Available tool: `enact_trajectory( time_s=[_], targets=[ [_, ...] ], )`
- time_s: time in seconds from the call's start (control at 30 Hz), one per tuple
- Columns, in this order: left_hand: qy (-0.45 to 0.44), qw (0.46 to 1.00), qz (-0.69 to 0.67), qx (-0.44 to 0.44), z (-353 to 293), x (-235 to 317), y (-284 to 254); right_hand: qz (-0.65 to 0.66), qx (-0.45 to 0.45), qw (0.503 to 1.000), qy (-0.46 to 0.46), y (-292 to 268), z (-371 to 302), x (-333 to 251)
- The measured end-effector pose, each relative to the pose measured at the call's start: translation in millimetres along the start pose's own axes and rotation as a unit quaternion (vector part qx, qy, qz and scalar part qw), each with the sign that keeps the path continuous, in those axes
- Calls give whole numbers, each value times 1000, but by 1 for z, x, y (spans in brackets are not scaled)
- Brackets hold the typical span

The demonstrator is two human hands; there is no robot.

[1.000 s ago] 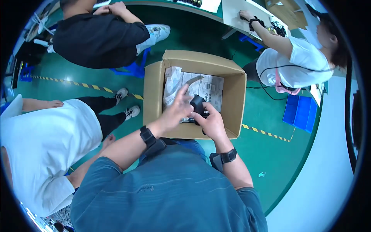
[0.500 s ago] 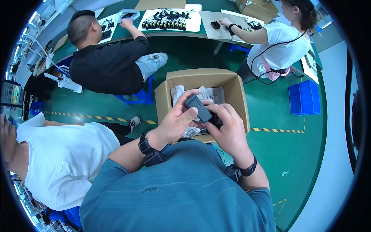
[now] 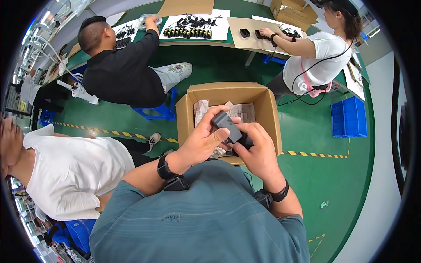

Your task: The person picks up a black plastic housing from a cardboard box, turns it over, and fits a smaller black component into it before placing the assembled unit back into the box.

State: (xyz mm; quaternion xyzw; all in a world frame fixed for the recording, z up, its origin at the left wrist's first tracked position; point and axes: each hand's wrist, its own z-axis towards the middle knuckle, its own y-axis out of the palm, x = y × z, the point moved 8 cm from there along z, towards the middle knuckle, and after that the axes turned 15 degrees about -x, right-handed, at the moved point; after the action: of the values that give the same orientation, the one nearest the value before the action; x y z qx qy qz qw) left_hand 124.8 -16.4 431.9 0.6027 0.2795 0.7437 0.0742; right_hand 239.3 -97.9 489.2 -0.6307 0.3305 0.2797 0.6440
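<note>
Between both hands: dark grey adapter block (image 3: 226,124), lifted out of cardboard box (image 3: 271,115) since a second ago. Left hand (image 3: 202,141), right hand (image 3: 258,151) clamped together on it; paper-wrapped packets (image 3: 242,110) just beyond.

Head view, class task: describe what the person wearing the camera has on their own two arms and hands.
Both hands are bare, no gloves. The left hand has a black band with a small black box at its wrist; the right hand has the same. The forearms are bare, with teal-grey short sleeves above them.
</note>
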Motion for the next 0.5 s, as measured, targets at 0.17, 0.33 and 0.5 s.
enact_trajectory(
  time_s=[0.17, 0.33, 0.5],
  targets=[
    [-7, 1000, 3, 14, 8, -4, 6, 10, -9, 1000, -9, -8, -1, 9],
    [-7, 1000, 5, 22, 16, -10, 11, 9, -18, 1000, -16, -17, -2, 17],
    [-17, 1000, -2, 25, 24, -17, 16, 2, -16, 1000, -18, -26, -7, 23]
  ],
)
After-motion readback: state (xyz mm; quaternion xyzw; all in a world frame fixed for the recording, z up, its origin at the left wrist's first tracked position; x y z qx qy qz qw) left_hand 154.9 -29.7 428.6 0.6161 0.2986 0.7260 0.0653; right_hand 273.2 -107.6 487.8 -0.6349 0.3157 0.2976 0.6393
